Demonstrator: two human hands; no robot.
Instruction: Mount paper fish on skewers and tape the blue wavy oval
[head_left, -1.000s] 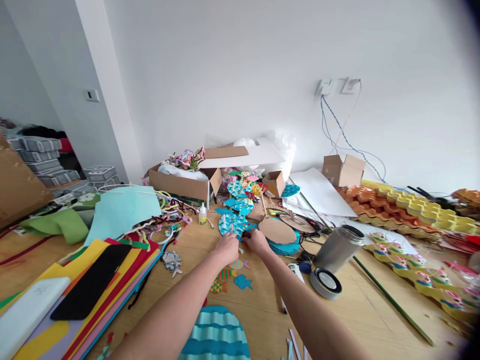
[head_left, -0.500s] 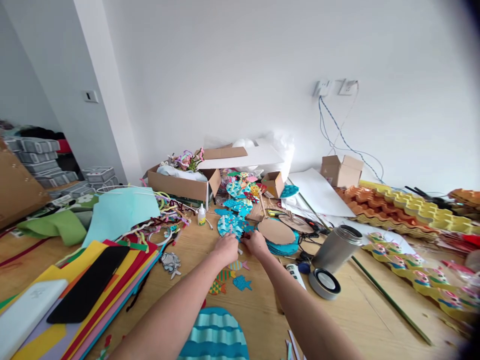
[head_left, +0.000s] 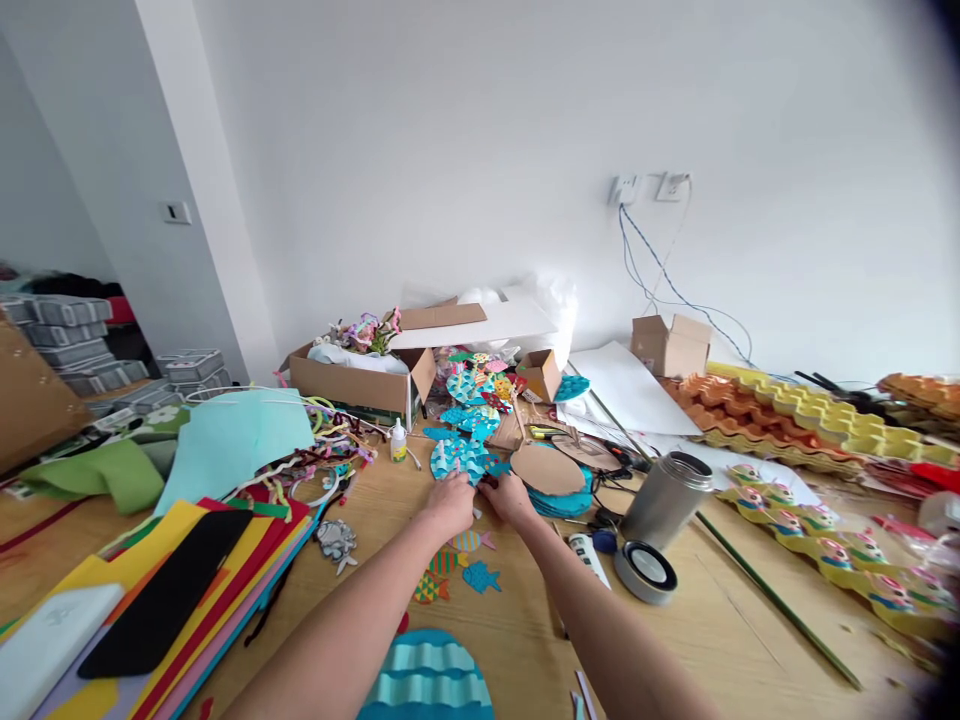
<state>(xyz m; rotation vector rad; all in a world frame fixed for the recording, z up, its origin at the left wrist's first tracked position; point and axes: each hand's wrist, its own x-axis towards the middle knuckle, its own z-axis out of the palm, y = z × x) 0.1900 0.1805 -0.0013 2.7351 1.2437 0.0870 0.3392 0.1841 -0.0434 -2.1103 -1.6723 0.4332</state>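
Observation:
At the middle of the table, a round blue paper piece with wavy strips (head_left: 448, 456) lies at my fingertips. My left hand (head_left: 451, 505) is closed at its near edge, fingers curled onto it. Just to the right, my right hand (head_left: 510, 498) is closed in a pinch beside a small dark blue cut-out (head_left: 498, 468); what lies between its fingertips is too small to make out. Paper fish lie nearer me: a blue one (head_left: 481, 577), a yellow-green patterned one (head_left: 429, 588) and a striped one (head_left: 469, 541). A larger blue wavy disc (head_left: 431, 675) sits between my forearms.
A glue bottle (head_left: 397, 441) and cardboard box (head_left: 352, 385) stand behind to the left. On the right are cardboard ovals (head_left: 547, 470), a steel flask (head_left: 667, 497), its lid (head_left: 646, 572), a green stick (head_left: 780, 602) and egg trays (head_left: 840, 540). Coloured sheets (head_left: 262, 560) lie left.
The camera view has shifted slightly, so the scene sits a little further left and lower. Both hands stay at the blue wavy piece with little visible movement.

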